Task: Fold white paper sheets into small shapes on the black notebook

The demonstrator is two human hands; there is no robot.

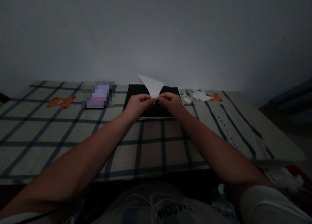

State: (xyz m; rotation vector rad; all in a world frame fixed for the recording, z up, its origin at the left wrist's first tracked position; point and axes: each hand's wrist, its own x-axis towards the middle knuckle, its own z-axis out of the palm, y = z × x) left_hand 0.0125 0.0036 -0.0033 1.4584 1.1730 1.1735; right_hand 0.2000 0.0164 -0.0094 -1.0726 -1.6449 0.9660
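Observation:
A folded piece of white paper (pixel 153 87) is held up between my two hands, wide and pointed at the top and narrow at the bottom. My left hand (pixel 140 104) pinches its lower end from the left. From the right, the fingertips of my right hand (pixel 171 102) close on the same narrow end, almost meeting the left ones. Under both hands lies a black sheet or notebook cover (pixel 162 112) with small punched holes along its edges. The exact fold between the fingertips is too small and dark to make out.
On the left lies a phone (pixel 98 95) with a lit screen, partly blurred. White paper scraps (pixel 201 95) and a small pale crumpled piece (pixel 187 98) sit to the right of the black cover. A checked cloth (pixel 151 146) with bear prints covers the table, which meets a plain wall (pixel 156 32).

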